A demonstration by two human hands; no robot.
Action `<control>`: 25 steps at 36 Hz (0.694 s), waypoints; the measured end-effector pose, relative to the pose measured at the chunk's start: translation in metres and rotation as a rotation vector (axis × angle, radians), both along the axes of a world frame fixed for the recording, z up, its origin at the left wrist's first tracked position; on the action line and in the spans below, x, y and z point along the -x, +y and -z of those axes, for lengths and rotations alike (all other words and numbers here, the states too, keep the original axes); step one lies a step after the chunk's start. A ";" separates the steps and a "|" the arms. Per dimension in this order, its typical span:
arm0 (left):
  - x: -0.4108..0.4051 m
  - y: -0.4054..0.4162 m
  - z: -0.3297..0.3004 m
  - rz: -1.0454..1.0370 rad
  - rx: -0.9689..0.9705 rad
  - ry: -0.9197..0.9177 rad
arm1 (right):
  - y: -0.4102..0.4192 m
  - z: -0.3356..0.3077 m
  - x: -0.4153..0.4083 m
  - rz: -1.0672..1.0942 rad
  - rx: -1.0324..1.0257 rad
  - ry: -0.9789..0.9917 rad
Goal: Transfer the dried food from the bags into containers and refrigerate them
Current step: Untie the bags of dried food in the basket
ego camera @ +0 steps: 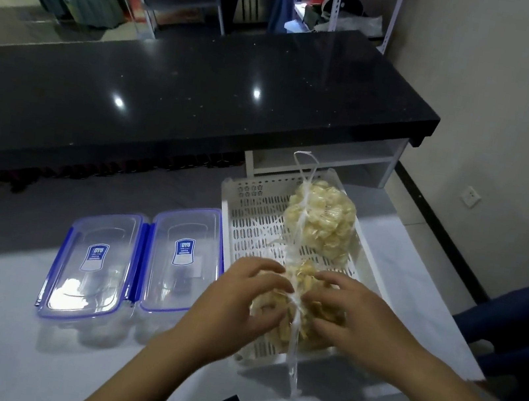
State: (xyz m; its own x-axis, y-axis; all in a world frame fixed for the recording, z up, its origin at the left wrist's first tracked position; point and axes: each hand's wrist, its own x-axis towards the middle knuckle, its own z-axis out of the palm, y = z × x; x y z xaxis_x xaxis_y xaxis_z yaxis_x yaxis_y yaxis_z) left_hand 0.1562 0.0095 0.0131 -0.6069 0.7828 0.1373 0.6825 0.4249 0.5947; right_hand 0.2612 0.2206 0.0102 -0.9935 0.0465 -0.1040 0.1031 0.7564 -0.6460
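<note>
Inside the white perforated basket (246, 218), at its near end, the left hand (241, 295) and right hand (351, 313) grip the near bag of dried food (275, 300) from either side. Behind it lies the far bag (322, 218) (string-tied). Left of the basket sit two lidded containers (138, 263).

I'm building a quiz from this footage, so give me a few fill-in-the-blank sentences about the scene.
1. Both hands, the left hand and right hand, work on the nearer bag of dried food, which lies in a white ____.
2. The farther bag is tied with white ____.
3. The two clear containers have ____ clips.

Missing words: basket; string; blue
</note>
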 end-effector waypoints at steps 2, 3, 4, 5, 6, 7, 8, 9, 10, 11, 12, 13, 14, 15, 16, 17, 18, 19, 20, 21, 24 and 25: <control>-0.005 0.007 0.005 0.003 0.022 0.004 | -0.005 0.004 0.003 0.035 -0.048 0.010; -0.007 0.011 0.009 -0.005 0.031 0.011 | -0.006 0.004 0.005 0.052 -0.059 0.010; -0.007 0.014 0.012 -0.015 0.038 0.019 | -0.006 0.004 0.006 0.064 -0.064 0.016; -0.007 0.017 0.016 -0.025 0.041 0.023 | -0.006 0.004 0.007 0.074 -0.064 0.024; -0.007 0.019 0.020 -0.037 0.041 0.021 | -0.006 0.003 0.008 0.082 -0.061 0.029; -0.007 0.021 0.023 -0.050 0.036 0.019 | -0.006 0.002 0.009 0.089 -0.060 0.030; -0.007 0.023 0.025 -0.061 0.028 0.016 | -0.006 0.002 0.010 0.092 -0.062 0.028; -0.007 0.024 0.027 -0.070 0.022 0.011 | -0.006 0.001 0.011 0.091 -0.064 0.025; -0.007 0.025 0.029 -0.079 0.021 0.006 | -0.006 0.001 0.013 0.088 -0.064 0.020; -0.007 0.026 0.030 -0.089 0.021 0.002 | -0.007 0.000 0.015 0.083 -0.064 0.013; -0.007 0.026 0.030 -0.099 0.018 -0.002 | -0.007 0.000 0.017 0.079 -0.066 0.006; -0.006 0.026 0.031 -0.111 0.011 -0.007 | -0.008 0.000 0.019 0.076 -0.074 0.001; -0.006 0.026 0.031 -0.124 0.002 -0.011 | -0.009 0.000 0.021 0.071 -0.085 -0.001; -0.006 0.025 0.031 -0.139 -0.009 -0.018 | -0.009 0.000 0.023 0.061 -0.095 -0.003; -0.005 0.025 0.031 -0.151 -0.016 -0.029 | -0.010 0.000 0.024 0.044 -0.105 -0.008; -0.005 0.024 0.031 -0.159 -0.022 -0.043 | -0.010 0.000 0.025 0.023 -0.113 -0.013; -0.005 0.024 0.031 -0.163 -0.028 -0.056 | -0.010 -0.001 0.025 0.002 -0.120 -0.020; -0.004 0.023 0.031 -0.166 -0.034 -0.067 | -0.009 -0.002 0.025 -0.015 -0.122 -0.026; -0.003 0.022 0.030 -0.167 -0.042 -0.075 | -0.008 -0.003 0.025 -0.028 -0.120 -0.029; -0.003 0.021 0.030 -0.167 -0.056 -0.084 | -0.007 -0.004 0.025 -0.036 -0.114 -0.031; 0.000 0.016 0.027 -0.162 -0.129 -0.109 | -0.001 -0.009 0.023 -0.030 -0.074 -0.014; 0.001 0.013 0.027 -0.166 -0.154 -0.116 | 0.002 -0.011 0.021 -0.018 -0.056 -0.003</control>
